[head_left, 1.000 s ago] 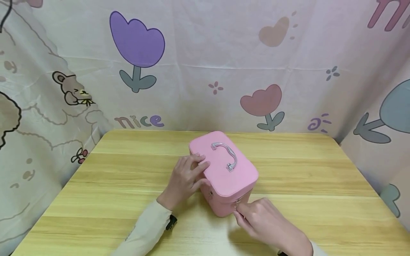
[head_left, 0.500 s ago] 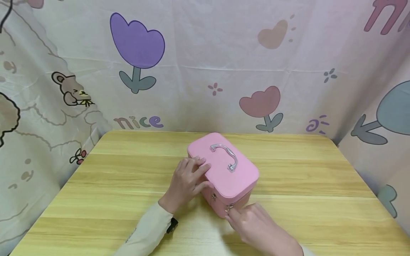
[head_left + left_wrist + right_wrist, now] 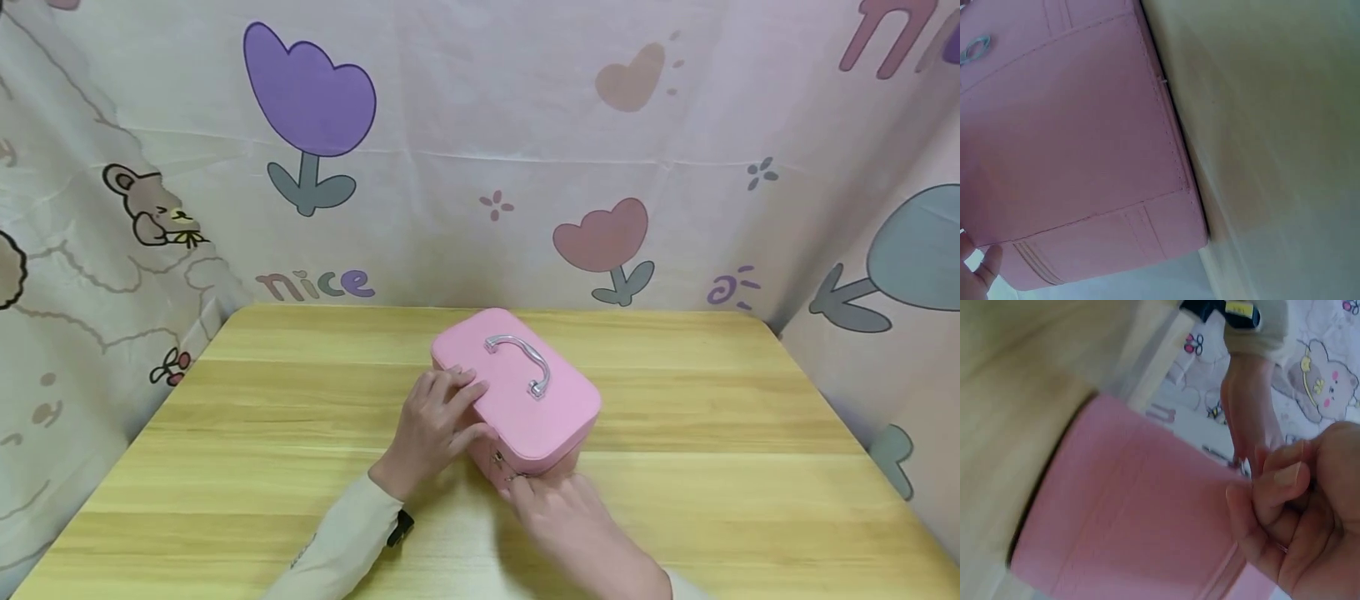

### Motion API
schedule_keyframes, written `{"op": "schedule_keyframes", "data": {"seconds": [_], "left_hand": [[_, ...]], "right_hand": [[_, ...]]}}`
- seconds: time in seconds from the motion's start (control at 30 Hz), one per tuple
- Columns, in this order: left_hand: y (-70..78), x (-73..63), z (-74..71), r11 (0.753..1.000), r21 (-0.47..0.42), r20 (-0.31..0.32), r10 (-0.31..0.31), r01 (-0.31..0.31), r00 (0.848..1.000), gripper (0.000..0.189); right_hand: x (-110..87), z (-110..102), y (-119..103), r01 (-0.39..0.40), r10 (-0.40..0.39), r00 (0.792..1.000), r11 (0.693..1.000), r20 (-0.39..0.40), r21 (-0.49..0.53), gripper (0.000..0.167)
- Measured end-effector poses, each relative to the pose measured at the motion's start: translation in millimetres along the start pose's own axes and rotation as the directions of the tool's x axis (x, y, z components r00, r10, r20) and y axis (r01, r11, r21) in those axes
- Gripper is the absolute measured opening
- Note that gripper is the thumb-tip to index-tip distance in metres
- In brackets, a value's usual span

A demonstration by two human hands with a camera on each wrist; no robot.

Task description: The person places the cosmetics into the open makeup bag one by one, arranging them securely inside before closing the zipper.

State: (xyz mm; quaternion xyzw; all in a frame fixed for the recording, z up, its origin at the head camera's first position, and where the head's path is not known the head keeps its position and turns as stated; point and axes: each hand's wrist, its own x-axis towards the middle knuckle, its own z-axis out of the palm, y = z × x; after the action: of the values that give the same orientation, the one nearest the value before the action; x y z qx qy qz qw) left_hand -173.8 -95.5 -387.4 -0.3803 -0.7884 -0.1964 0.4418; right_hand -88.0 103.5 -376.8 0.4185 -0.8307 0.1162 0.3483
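Observation:
A pink vanity case [image 3: 536, 417] with a silver handle [image 3: 525, 354] on its lid sits on the table, angled, lid down. My left hand [image 3: 431, 421] rests on the lid's left edge, fingers spread and thumb lower near the front corner. My right hand [image 3: 562, 517] is at the near end, pinching a small silver zipper pull [image 3: 513, 477] below the lid. Another silver zipper pull [image 3: 498, 458] shows close by, near the left thumb. Curled fingers of the right hand [image 3: 1291, 506] appear beside the case in the right wrist view; they hide the pinched pull there.
The wooden table [image 3: 712, 467] extends on both sides of the case. Behind it hangs a printed curtain [image 3: 450, 100] with flowers and bears, which also covers the sides. A black band [image 3: 401, 528] sits at the left cuff.
My right hand has moved leftward round the case's near corner with the zipper pull, towards the other pull. My left hand keeps its place on the lid edge.

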Motion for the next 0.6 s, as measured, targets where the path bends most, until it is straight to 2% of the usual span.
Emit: {"op": "schedule_keyframes", "data": {"seconds": [0.17, 0.37, 0.6], "left_hand": [[0.1, -1.1, 1.0, 1.0, -0.025, -0.018, -0.014, 0.014, 1.0, 0.066], [-0.4, -1.7, 2.5, 0.999, -0.049, -0.021, -0.023, 0.022, 1.0, 0.066], [-2.7, -2.5, 0.0, 0.998, -0.055, -0.025, -0.029, 0.028, 0.999, 0.064]], "right_hand": [[2.9, 12, -10, -0.048, 0.046, 0.997, 0.998, -0.055, -0.045, 0.046], [5.7, 22, -18, -0.125, 0.119, 0.991, 0.988, -0.066, -0.093, 0.049], [8.9, 26, -20, -0.109, 0.103, 0.993, 0.989, -0.065, -0.096, 0.047]]}}
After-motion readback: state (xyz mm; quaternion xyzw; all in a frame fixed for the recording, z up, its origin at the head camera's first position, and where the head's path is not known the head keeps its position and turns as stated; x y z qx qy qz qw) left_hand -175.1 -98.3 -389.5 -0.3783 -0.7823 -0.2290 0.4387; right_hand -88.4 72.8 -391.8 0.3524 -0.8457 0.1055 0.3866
